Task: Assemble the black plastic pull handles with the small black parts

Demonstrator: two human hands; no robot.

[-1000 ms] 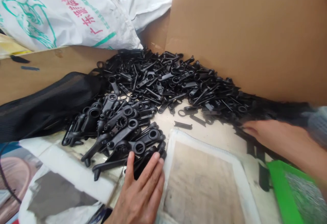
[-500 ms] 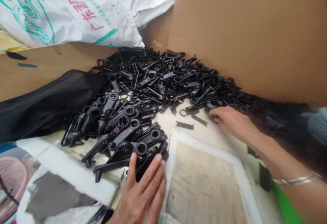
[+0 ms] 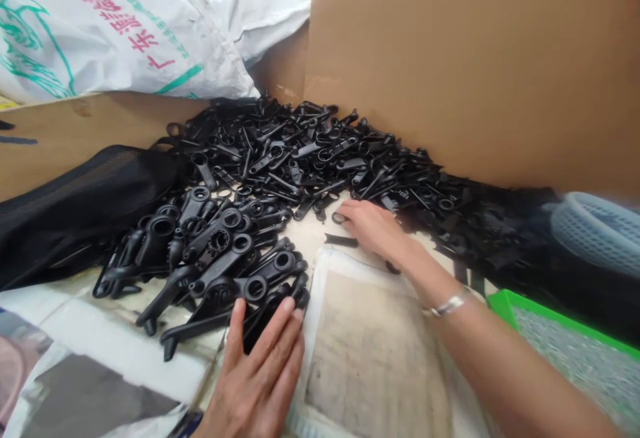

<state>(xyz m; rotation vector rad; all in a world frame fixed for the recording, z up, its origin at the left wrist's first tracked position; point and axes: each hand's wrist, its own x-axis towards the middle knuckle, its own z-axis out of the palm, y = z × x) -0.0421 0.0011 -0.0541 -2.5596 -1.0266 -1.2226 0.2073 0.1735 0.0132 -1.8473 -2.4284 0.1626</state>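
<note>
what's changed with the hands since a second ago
The right hand has moved left from the dark parts on the right to a ring-ended black piece; whether it is gripped is unclear. The left hand stays against the nearer group of black parts, which looks unchanged.

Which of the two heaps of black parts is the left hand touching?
The nearer heap: the left hand rests on its front end. The farther heap lies beyond, along the cardboard.

white printed sack, upper left | cardboard, upper right | pink tub, probably, lower left edge
</note>
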